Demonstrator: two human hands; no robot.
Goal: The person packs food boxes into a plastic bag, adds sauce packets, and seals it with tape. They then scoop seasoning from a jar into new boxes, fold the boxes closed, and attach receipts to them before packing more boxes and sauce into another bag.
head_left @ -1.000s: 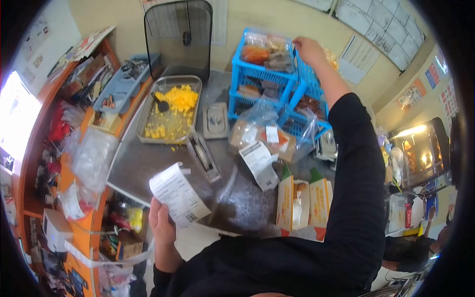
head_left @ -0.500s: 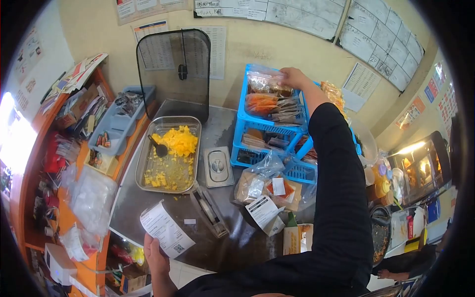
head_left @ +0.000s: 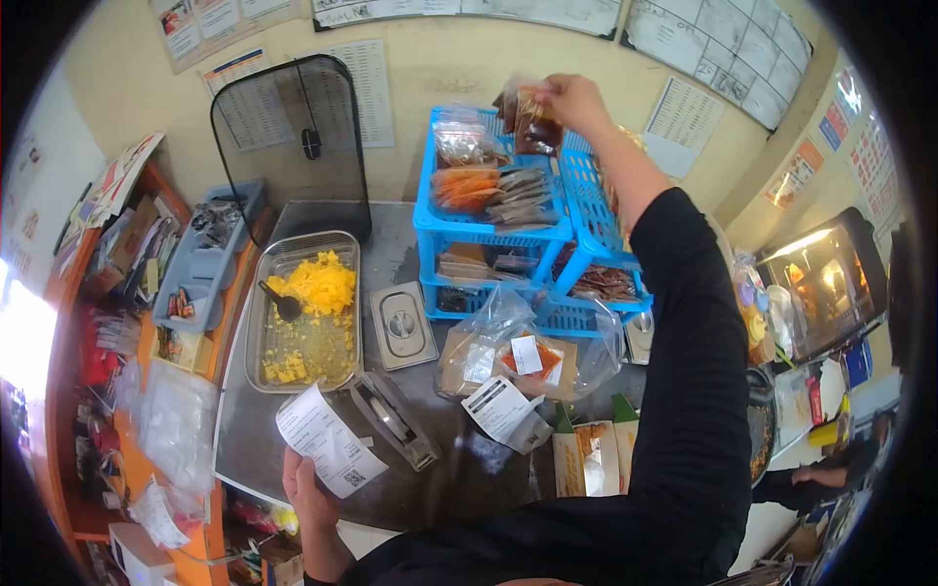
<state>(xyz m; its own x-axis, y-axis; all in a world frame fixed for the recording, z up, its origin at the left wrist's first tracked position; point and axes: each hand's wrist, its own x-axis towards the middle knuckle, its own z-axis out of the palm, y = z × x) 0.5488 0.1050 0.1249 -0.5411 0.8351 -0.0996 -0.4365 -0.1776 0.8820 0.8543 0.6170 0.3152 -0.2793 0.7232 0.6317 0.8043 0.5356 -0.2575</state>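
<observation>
My left hand is closed on a printed receipt with a QR code, near the front left of the dark table. Raised above the stacked blue baskets, my right hand pinches clear packets of dark brown sauce. Below it, the top basket holds orange packets, grey-looking packets and clear zip bags. In front of the baskets sits a clear plastic bag around brown food boxes, with another receipt by it.
On the left stands a steel tray of yellow food with a black scoop. A lidded steel container, a tape dispenser and an open food carton are nearby. Another person's hand shows at far right.
My right hand has lifted the sauce packets up out of the top basket. The left hand still holds the receipt. The whole view has shifted, with the table's things now further left.
</observation>
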